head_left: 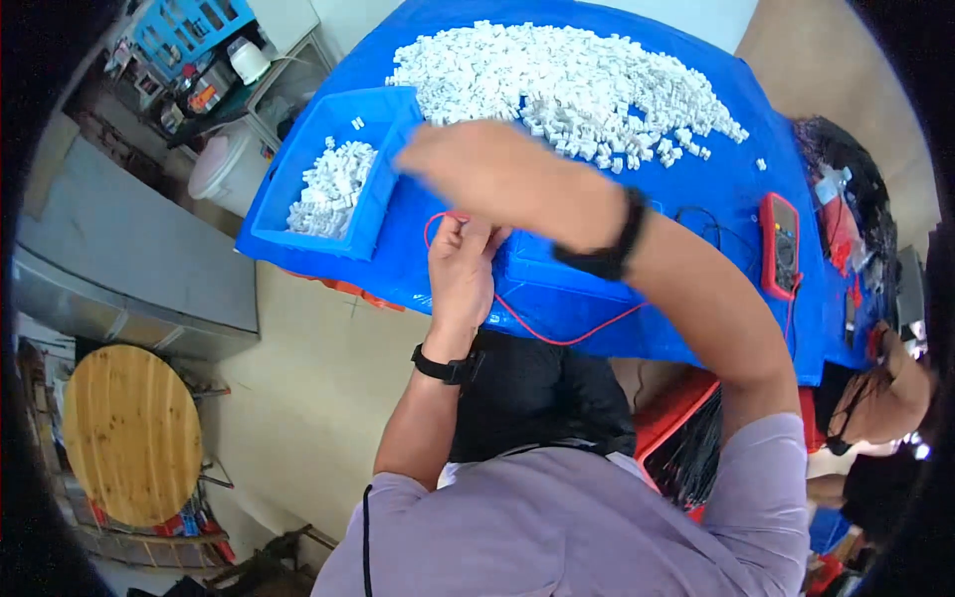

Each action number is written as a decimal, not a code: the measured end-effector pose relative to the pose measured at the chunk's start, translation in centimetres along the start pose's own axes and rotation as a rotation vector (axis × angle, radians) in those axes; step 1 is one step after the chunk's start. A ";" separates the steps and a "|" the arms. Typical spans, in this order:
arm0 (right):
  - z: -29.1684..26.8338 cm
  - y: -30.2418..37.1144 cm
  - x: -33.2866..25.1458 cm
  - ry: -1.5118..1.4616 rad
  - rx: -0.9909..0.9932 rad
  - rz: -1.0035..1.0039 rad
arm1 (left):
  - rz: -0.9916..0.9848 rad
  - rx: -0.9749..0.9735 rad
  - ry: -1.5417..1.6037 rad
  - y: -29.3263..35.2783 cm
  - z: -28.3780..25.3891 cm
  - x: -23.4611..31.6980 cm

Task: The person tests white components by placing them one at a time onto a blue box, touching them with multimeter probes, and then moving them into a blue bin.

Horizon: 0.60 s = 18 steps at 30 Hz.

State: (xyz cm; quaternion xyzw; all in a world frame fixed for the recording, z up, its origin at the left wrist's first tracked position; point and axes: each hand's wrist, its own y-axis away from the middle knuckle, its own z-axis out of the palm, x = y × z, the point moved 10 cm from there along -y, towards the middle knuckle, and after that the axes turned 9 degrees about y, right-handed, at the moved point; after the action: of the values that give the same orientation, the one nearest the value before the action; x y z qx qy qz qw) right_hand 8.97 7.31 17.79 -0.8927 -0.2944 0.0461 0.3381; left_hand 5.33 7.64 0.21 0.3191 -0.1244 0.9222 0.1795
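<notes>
My left hand [461, 264] is near the table's front edge, its fingers pinched on a red test lead [562, 342] that loops out beside them and runs to the right. My right hand [477, 164] reaches across above it, toward the right wall of a blue plastic bin [370, 227]. Motion smears its fingers, so whether they hold anything cannot be made out. Inside the bin lie many small white plastic pieces [333, 194]. A large pile of similar white pieces [567, 80] covers the far part of the table. My right forearm partly hides a second blue tray [537, 264].
On the right of the blue-covered table [736, 328] lies a red multimeter [781, 244] with thin cables. Beyond it are a clear bottle [834, 184] and another person's arm [895, 388]. A red crate [676, 418] with black strands stands below; a round wooden stool [131, 435] is at left.
</notes>
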 end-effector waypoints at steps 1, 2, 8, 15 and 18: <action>1.5 -2.0 -2.7 -0.081 -0.018 -0.108 | 0.050 -0.016 -0.068 0.0 0.1 0.7; 3.3 -3.4 -4.0 -0.073 -0.034 -0.104 | 0.097 -0.038 -0.131 0.0 0.4 1.0; 7.5 -5.0 -6.8 -0.002 -0.132 -0.202 | 0.031 -0.025 0.137 0.3 -1.1 0.0; 6.7 -2.0 -6.9 -0.018 -0.309 -0.060 | -0.151 0.000 0.031 1.1 0.0 -1.2; 3.0 -2.6 -5.6 -0.125 -0.195 0.057 | -0.086 0.096 0.154 0.2 -4.3 -1.3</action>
State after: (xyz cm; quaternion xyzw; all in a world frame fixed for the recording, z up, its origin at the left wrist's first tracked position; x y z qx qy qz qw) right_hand 2.25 7.45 16.46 -0.9247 -0.2927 0.0823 0.2291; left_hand 3.86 8.65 -3.93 0.2605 -0.0522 0.9404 0.2125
